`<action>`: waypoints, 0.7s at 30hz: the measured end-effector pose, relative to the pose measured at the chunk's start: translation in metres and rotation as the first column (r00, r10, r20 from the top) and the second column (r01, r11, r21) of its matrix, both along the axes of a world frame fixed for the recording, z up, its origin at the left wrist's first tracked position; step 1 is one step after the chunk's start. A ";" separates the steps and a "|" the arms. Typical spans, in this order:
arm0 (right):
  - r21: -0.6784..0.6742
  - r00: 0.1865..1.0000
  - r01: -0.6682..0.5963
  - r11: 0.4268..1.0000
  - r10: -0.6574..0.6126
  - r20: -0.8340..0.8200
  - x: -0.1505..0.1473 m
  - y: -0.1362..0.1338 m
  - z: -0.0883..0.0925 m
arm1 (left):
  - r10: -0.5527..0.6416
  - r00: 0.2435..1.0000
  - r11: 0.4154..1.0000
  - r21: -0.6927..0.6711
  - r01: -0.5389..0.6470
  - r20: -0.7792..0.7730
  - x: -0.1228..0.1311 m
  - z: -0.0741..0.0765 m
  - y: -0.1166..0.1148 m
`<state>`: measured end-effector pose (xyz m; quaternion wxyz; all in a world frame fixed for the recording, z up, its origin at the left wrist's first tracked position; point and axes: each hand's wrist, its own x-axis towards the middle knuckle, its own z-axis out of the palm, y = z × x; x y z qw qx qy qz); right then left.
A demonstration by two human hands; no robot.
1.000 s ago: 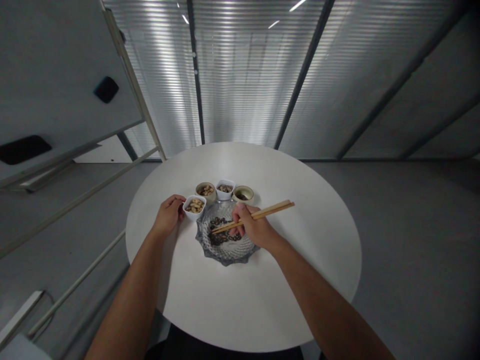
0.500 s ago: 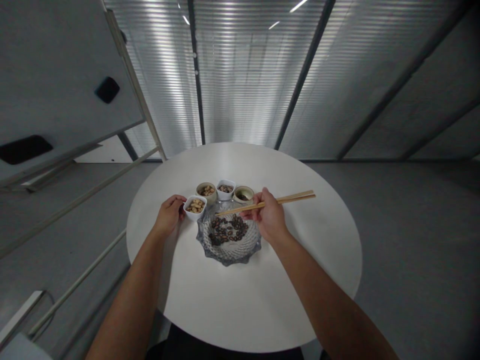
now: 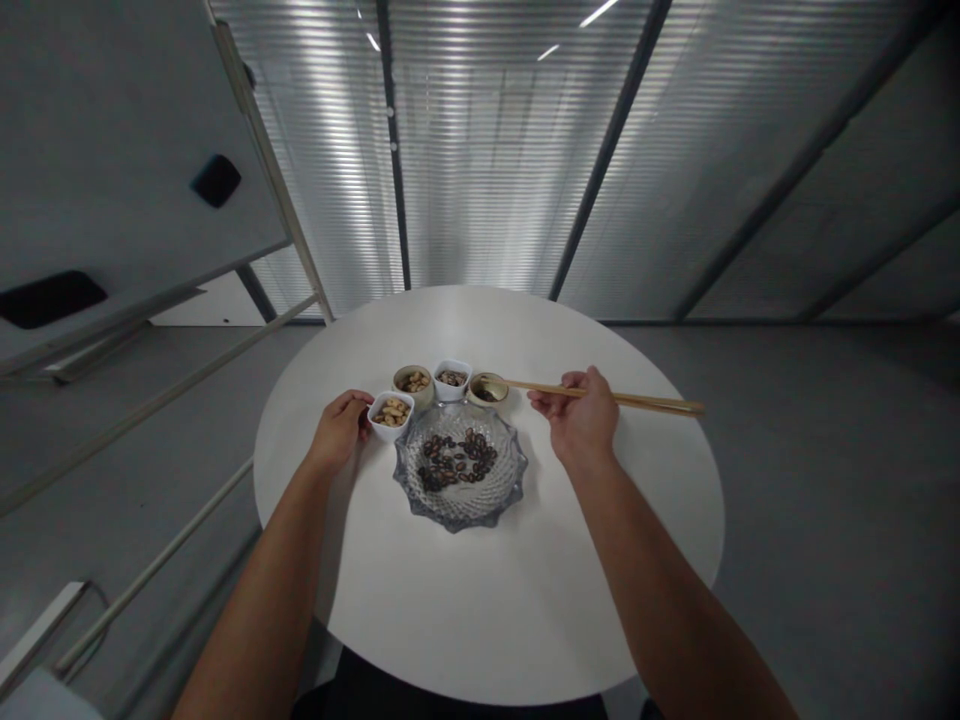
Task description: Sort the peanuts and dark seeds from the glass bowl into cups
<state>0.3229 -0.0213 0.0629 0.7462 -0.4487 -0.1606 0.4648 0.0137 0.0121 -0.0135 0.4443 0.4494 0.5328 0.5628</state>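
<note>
My left hand (image 3: pixel 339 432) grips the side of a small white square bowl (image 3: pixel 391 415) filled with pale peanuts. My right hand (image 3: pixel 581 415) holds a pair of wooden chopsticks (image 3: pixel 637 399) level, their tips reaching over the rim of a small round ceramic cup (image 3: pixel 487 388). Its dark contents are partly visible. Next to it stand a white square bowl (image 3: pixel 452 379) of mixed nuts and a beige cup (image 3: pixel 413 384) of peanuts. Dark seeds (image 3: pixel 457 460) lie in a scalloped glass dish (image 3: pixel 460 521), which neither hand touches.
All these dishes stand together near the middle of a round white table (image 3: pixel 480 610). A whiteboard on a frame (image 3: pixel 135 130) stands at the left. Slatted blinds (image 3: pixel 487 170) run behind the table, above a grey floor (image 3: pixel 825 500).
My right hand has moved right and away, from above the glass dish to beside the round cup, carrying the chopsticks. My left hand and the bowl it grips have stayed in place.
</note>
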 end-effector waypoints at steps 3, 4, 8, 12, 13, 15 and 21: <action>0.003 0.999 0.040 0.999 -0.040 0.034 0.002 0.002 -0.002 | -0.005 1.000 1.000 -0.003 0.005 -0.015 -0.001 0.001 0.000; 0.007 0.998 0.043 0.999 -0.043 0.045 0.002 0.002 -0.003 | -0.008 1.000 1.000 -0.003 0.008 -0.013 -0.001 0.001 0.000; 0.021 0.995 0.034 0.999 -0.036 0.088 0.001 0.002 -0.007 | -0.018 1.000 1.000 0.005 0.018 -0.008 -0.002 0.001 0.000; 0.058 0.990 0.003 0.998 -0.011 0.144 -0.002 0.000 -0.009 | -0.028 1.000 0.999 0.020 0.028 -0.004 -0.003 -0.002 0.001; 0.076 0.987 -0.013 0.997 0.001 0.163 -0.003 -0.001 -0.010 | -0.030 1.000 0.999 0.022 0.030 0.007 -0.003 -0.002 0.001; 0.118 0.977 -0.067 0.991 0.041 0.210 -0.006 -0.003 -0.011 | -0.032 0.999 0.999 0.019 0.032 0.019 -0.002 -0.004 0.002; 0.165 0.902 -0.348 0.923 0.283 0.325 -0.019 -0.012 -0.008 | -0.028 0.999 0.999 0.018 0.027 0.017 0.000 -0.002 0.003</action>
